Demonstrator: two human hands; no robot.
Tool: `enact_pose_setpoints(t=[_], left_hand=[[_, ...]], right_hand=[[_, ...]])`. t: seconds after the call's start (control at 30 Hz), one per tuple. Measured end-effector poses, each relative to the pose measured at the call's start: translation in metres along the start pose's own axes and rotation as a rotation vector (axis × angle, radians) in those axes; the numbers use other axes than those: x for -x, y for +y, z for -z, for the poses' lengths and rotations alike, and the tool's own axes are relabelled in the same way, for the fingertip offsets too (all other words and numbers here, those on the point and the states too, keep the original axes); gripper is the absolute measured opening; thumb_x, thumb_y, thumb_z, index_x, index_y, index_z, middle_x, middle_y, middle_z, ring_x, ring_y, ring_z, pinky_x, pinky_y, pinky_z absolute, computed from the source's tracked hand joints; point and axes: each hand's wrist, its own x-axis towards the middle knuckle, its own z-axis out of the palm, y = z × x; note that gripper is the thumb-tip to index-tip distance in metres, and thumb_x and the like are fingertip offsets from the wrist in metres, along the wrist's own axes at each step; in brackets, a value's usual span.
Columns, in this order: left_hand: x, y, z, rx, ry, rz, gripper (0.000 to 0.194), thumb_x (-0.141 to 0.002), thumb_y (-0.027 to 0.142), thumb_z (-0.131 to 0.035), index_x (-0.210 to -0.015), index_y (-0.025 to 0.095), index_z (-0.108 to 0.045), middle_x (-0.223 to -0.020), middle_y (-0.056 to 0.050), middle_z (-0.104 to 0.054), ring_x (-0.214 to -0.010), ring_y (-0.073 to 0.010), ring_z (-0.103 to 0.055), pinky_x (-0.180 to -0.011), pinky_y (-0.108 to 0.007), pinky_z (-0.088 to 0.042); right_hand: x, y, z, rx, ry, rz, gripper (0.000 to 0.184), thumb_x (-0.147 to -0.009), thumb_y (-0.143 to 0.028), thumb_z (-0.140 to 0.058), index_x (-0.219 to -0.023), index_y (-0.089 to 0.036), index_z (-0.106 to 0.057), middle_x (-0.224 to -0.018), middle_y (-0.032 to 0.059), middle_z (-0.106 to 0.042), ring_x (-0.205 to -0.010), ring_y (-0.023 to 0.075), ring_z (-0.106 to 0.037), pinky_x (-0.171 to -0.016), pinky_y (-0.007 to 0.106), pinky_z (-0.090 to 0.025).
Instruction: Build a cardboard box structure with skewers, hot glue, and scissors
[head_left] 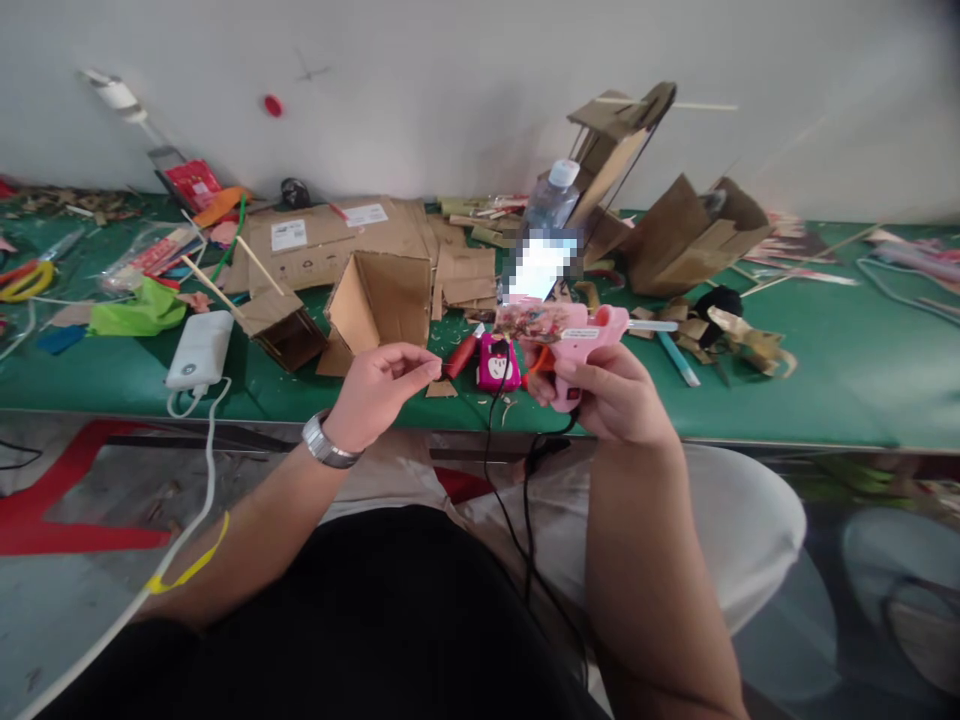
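My right hand is wrapped around the handle of a pink hot glue gun, whose nozzle end points left and looks crusted with residue. A clear glue stick pokes out of its back. My left hand, with a metal watch at the wrist, is closed in a pinch over the table's front edge. What its fingertips hold, if anything, is too small to tell. Between the hands lie a magenta power socket with a black plug in it and a red-handled tool. An open cardboard box stands just beyond my left hand.
On the green table stand a small cardboard box with sticks, a white power bank, a lit phone, a bottle and a paper bag. Scraps and scissors lie around. Black cords hang across my lap.
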Motion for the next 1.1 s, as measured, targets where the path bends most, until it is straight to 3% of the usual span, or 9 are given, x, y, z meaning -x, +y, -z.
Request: enact_pose_setpoints(t=[0.2, 0.37, 0.77, 1.1], left_hand=[[-0.007, 0.005, -0.006, 0.185, -0.001, 0.038, 0.037, -0.079, 0.042, -0.093, -0.107, 0.021, -0.08, -0.092, -0.006, -0.082, -0.087, -0.0154, -0.076, -0.064, -0.023, -0.055], [-0.008, 0.009, -0.009, 0.289, 0.036, 0.041, 0.039, -0.074, 0.04, -0.097, -0.102, 0.022, -0.077, -0.093, -0.005, -0.081, -0.096, -0.0176, -0.079, -0.064, -0.021, -0.056], [-0.005, 0.01, -0.007, 0.301, 0.033, -0.018, 0.031, -0.076, 0.041, -0.095, -0.095, 0.022, -0.079, -0.093, -0.005, -0.083, -0.078, -0.0111, -0.071, -0.066, -0.022, -0.057], [-0.004, 0.008, -0.009, 0.248, 0.059, -0.016, 0.03, -0.077, 0.038, -0.093, -0.101, 0.023, -0.082, -0.095, -0.004, -0.08, -0.088, -0.0135, -0.073, -0.074, -0.024, -0.059]], right_hand=[[0.002, 0.0, 0.003, 0.085, -0.087, -0.008, 0.036, -0.078, -0.047, -0.092, -0.077, -0.017, -0.071, -0.062, 0.0014, -0.064, -0.054, 0.0139, -0.055, -0.049, 0.028, -0.04], [0.004, 0.0, 0.004, 0.137, -0.123, -0.025, 0.04, -0.081, -0.05, -0.09, -0.072, -0.019, -0.068, -0.059, 0.0003, -0.06, -0.054, 0.0145, -0.055, -0.048, 0.028, -0.037], [0.003, 0.002, 0.006, 0.152, -0.112, -0.035, 0.037, -0.082, -0.047, -0.088, -0.072, -0.018, -0.068, -0.06, 0.0009, -0.061, -0.054, 0.0139, -0.055, -0.048, 0.027, -0.036], [0.003, 0.002, 0.002, 0.142, -0.132, -0.041, 0.034, -0.084, -0.045, -0.087, -0.072, -0.019, -0.068, -0.061, 0.001, -0.062, -0.053, 0.0126, -0.052, -0.046, 0.027, -0.034]])
